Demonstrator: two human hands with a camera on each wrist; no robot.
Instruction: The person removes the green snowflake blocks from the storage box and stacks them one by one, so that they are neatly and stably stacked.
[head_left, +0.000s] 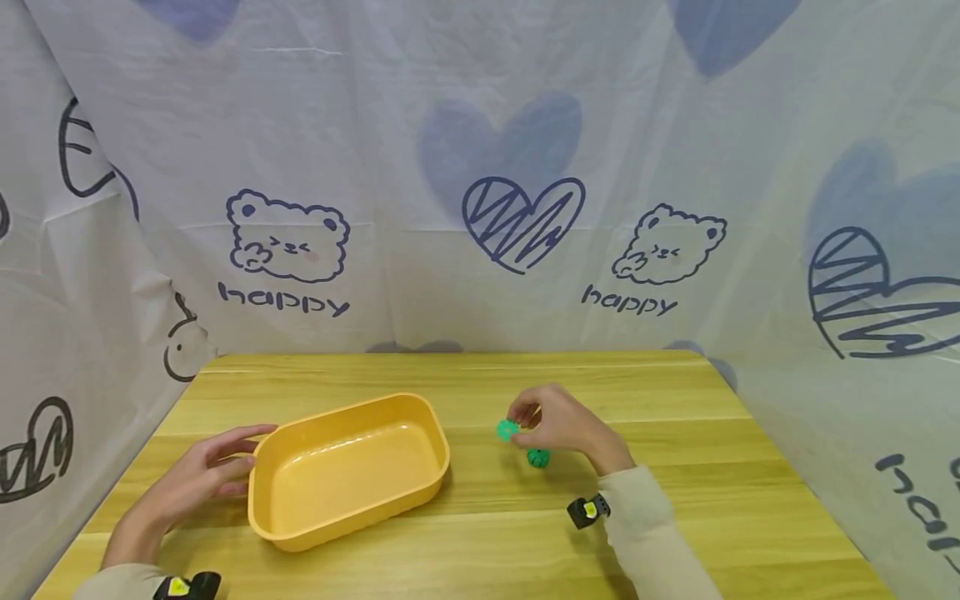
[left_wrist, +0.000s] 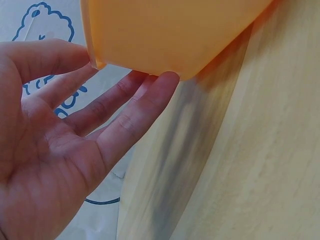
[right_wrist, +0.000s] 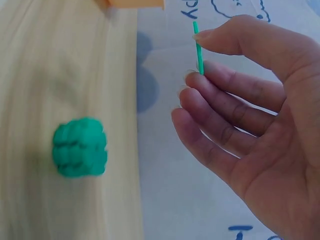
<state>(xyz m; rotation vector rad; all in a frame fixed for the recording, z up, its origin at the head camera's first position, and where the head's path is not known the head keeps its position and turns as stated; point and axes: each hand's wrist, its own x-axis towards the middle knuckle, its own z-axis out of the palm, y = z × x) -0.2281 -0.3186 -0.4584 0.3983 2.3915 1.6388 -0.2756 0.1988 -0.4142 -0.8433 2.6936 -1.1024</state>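
My right hand (head_left: 558, 419) pinches a light-green snowflake disc (head_left: 507, 429) between thumb and fingers, above the table. In the right wrist view the disc (right_wrist: 198, 47) appears edge-on. Below that hand a darker green stack of notched discs (head_left: 537, 458) stands on the table; the right wrist view shows this stack (right_wrist: 80, 147) apart from the fingers. At the left, my left hand (head_left: 197, 477) touches the outer end of a yellow plastic tray (head_left: 348, 467) with fairly straight fingers. Its thumb is at the rim, and its fingertips (left_wrist: 167, 82) reach the tray's lower edge.
The wood-grain table (head_left: 510, 533) carries the tray left of centre. Nothing lies inside the tray. A pale curtain (head_left: 405, 275) with hearts and bears hangs behind the table and along both sides. Each wrist wears a small black camera (head_left: 587, 510).
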